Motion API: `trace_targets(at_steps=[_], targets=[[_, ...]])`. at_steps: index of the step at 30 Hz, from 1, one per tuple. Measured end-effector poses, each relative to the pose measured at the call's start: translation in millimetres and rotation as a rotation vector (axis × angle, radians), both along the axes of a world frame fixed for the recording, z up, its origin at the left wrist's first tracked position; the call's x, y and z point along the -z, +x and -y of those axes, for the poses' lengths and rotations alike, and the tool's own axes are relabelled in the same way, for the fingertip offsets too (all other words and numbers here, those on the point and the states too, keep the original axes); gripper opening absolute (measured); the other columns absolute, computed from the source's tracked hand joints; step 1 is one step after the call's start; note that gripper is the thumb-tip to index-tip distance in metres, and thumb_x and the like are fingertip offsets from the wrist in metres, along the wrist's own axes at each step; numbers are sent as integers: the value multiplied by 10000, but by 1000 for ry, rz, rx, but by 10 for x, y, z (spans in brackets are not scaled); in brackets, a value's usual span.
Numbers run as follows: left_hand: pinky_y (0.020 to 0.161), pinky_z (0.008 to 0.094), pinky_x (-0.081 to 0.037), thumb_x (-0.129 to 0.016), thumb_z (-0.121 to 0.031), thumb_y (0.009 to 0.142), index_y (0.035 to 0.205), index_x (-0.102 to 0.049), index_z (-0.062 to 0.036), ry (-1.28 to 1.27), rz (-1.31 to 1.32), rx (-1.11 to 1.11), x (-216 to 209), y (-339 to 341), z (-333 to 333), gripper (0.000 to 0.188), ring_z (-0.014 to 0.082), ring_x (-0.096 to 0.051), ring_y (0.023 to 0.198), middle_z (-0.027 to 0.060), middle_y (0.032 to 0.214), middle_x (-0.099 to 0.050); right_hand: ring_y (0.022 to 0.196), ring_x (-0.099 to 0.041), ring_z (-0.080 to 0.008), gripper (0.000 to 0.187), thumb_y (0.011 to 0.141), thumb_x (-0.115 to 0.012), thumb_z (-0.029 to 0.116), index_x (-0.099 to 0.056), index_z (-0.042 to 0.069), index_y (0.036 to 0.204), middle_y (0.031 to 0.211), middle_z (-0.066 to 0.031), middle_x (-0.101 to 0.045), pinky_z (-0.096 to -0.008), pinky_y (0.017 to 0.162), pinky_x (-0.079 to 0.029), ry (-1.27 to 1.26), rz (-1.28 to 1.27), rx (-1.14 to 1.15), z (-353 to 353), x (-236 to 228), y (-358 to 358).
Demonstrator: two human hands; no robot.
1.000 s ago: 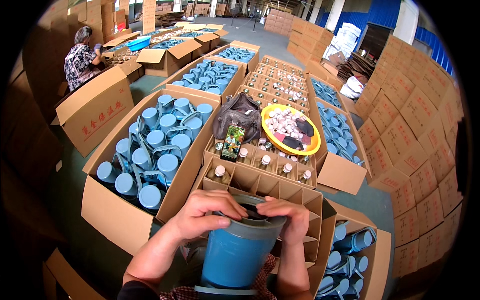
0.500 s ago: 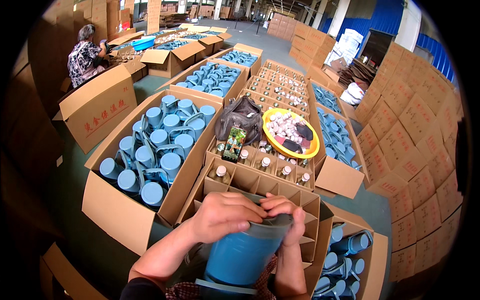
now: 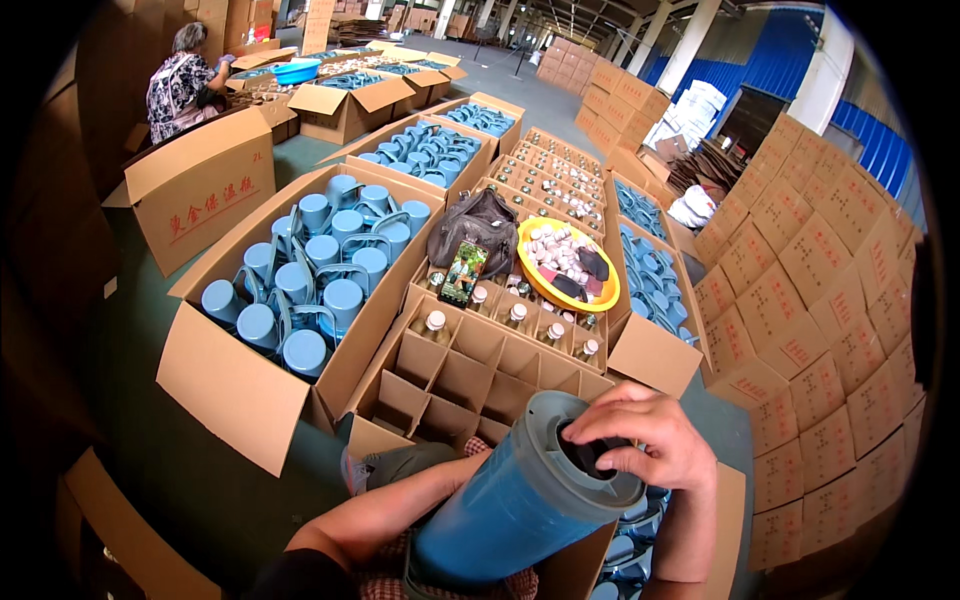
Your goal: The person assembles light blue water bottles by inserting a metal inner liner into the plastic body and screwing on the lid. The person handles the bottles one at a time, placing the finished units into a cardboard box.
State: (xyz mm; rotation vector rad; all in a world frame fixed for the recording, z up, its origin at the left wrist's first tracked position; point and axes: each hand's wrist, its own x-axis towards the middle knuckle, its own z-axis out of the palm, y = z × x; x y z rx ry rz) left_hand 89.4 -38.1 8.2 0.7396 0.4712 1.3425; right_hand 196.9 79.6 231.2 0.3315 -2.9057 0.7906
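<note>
A blue flask casing point(image 3: 505, 500) leans in my lap, its grey collar point(image 3: 560, 397) tilted up and to the right. My right hand point(image 3: 650, 440) is bent over that collar, with thumb and fingers closed down into the round opening. Something dark shows between those fingertips, and I cannot make out what it is. My left forearm point(image 3: 400, 510) reaches across behind the casing, which hides the left hand. Just beyond is a divided carton point(image 3: 455, 375) with bare cells and a few glass bottle liners point(image 3: 435, 325) with pale caps along its far side.
Cartons of blue flasks point(image 3: 300, 285) stand left, right and ahead. A yellow basin point(image 3: 570, 300) of pale caps, a dark bag point(image 3: 475, 235) and a phone point(image 3: 464, 272) rest on the bottle cartons. Stacked boxes point(image 3: 800, 350) line the right. A person point(image 3: 185, 90) sits far left.
The casing has tipped, its collar moving right and turning its opening into view. My right hand has shifted right and reached into the opening. My left hand has left the rim and gone behind the casing.
</note>
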Motion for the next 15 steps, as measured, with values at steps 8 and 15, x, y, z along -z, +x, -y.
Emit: trace_targets(at_steps=[8, 15], targets=[[674, 356, -482, -444, -371, 945, 967, -648, -29, -149, -708, -543, 16, -9, 298, 399, 224, -621, 712, 124, 818, -663, 686, -647, -210, 243, 640, -747, 249, -650, 73, 775, 676, -70, -653, -328, 608, -498, 234, 266, 801, 171, 92, 267], [699, 342, -477, -440, -375, 947, 875, -667, 12, -165, -549, -519, 148, -56, 234, 454, 217, -624, 721, 129, 775, -666, 658, -623, -230, 236, 622, -773, 149, -648, 34, 784, 670, -76, -632, -304, 603, -470, -49, 298, 826, 299, 6, 260]])
